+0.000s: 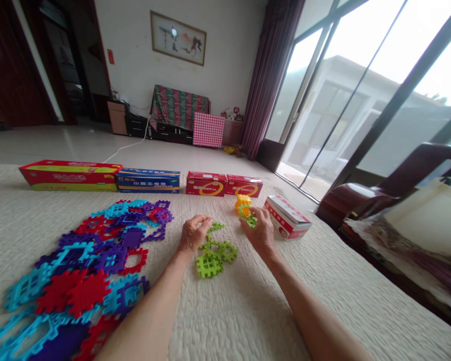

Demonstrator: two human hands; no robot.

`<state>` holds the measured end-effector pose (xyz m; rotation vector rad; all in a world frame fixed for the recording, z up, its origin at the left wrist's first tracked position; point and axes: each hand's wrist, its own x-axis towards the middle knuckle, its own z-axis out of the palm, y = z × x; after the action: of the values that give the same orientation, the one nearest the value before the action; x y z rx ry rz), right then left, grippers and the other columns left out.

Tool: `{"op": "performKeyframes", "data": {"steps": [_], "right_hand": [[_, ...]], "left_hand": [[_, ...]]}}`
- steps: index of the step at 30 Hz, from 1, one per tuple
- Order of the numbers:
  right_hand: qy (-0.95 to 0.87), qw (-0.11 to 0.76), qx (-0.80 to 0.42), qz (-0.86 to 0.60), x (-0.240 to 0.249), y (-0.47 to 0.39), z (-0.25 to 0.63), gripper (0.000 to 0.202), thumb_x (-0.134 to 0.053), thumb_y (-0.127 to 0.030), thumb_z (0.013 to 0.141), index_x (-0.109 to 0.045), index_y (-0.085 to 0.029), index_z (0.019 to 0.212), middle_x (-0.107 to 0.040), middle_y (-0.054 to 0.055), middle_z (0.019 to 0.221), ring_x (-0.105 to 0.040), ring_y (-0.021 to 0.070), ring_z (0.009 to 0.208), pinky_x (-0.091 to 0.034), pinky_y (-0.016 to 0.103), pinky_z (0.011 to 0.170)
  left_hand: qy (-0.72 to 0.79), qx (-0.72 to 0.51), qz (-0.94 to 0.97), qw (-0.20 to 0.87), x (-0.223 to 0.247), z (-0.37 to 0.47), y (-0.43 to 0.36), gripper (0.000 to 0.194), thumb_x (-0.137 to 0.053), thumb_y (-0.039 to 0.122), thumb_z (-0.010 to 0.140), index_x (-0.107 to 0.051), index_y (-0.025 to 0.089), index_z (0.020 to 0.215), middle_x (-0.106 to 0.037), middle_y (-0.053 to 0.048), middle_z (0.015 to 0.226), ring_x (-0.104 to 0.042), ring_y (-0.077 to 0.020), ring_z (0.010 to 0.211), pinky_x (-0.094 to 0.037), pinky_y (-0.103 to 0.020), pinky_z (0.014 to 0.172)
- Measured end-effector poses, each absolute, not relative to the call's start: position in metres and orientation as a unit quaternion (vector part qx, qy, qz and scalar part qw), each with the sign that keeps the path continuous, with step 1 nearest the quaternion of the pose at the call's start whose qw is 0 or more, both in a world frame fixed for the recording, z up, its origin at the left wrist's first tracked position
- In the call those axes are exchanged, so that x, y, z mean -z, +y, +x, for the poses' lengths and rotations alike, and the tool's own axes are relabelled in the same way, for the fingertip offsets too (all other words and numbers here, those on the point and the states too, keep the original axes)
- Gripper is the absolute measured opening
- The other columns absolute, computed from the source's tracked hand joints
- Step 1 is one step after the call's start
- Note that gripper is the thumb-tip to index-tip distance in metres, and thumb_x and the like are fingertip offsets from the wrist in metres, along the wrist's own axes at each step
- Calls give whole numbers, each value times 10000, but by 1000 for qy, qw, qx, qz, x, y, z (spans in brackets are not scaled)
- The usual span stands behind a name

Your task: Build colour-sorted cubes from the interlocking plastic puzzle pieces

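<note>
The fingers of the left hand (196,233) are bunched, thumb tip drawn in to the index finger, with a thin light-green interlocking piece (217,226) just beside the tips. The thumb and fingers of the right hand (261,232) are parted and curved about another green interlocking piece (251,221); the contact is small and slightly blurred, so I cannot tell whether either hand really pinches its piece. Just beyond the right fingertips stands a yellow notched block (242,202), with some green at its front. Between the forearms, nearer the body, three green windowed tiles (209,266) lie close together, some overlapping, on the cream quilted cover (233,316). To the left of the left arm spreads a large heap of toothed plastic tiles (108,258) in red, purple and light blue (several have window-like openings). Right of the right hand, a white-and-red carton (287,217) sits at an angle. Along the far edge are a long red-and-green box (71,176), a blue battery box (148,181) and two small red boxes (206,184) side by side. Farther off, a red-checked cloth (208,129) hangs before a low black cabinet (171,134), under a framed picture (178,37).
</note>
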<state>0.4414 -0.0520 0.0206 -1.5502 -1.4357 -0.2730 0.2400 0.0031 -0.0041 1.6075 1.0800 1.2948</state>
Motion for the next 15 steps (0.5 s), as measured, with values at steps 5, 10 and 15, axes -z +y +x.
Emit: {"op": "performKeyframes", "data": {"steps": [5,10,15], "right_hand": [[-565,421,132,-697,-12,-52,467,322,-610,-406,758,-628,-170,976,-608,112,1024,-572,255,944,-447,398,837],[-573,377,147,-712,-9,-55,466,291,-577,-412,793,-636,-178,957,-612,102,972,-553,243,911,-422,377,802],[-562,376,167,-718,-11,-57,465,335,-605,-408,762,-611,-179,1006,-579,123,1061,-538,280,969,-424,428,816]], "left_hand": [[465,-529,596,386,5,241,6,317,-543,408,704,-720,167,811,-723,-35,775,-643,-189,784,-483,-289,751],[474,-532,588,384,4,241,5,314,-544,399,692,-717,155,789,-695,-25,683,-610,-165,685,-460,-257,657],[475,-538,586,377,6,241,6,306,-537,391,702,-715,161,797,-683,-12,663,-585,-152,638,-445,-247,623]]}}
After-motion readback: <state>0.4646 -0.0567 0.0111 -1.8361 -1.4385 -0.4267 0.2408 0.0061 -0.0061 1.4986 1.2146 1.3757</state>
